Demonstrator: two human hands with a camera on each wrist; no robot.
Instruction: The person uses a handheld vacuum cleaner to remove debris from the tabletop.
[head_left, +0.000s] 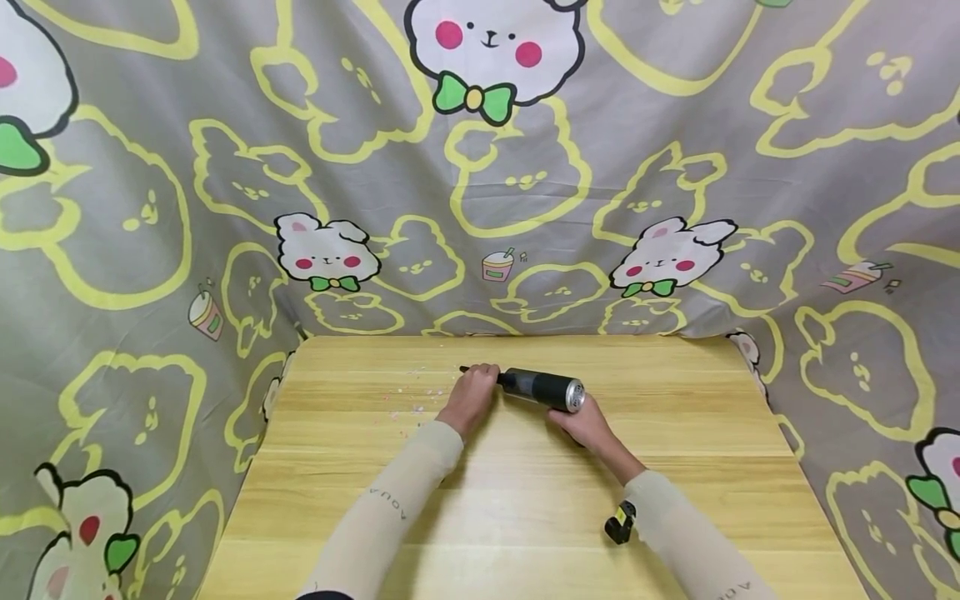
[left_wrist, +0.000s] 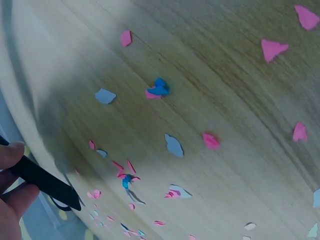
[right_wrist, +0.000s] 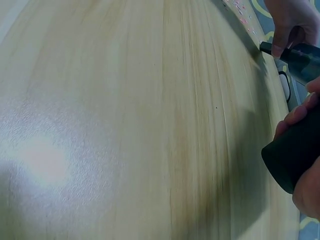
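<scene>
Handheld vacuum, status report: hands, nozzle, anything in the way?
Left hand pinches the nozzle. Right hand grips the handheld vacuum. Paper scraps ahead of nozzle, nothing blocking.

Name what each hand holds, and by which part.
Both hold one handheld vacuum: the right hand grips its body, the left hand pinches its black nozzle.

Bright even light; glare patch and blur in wrist views.
</scene>
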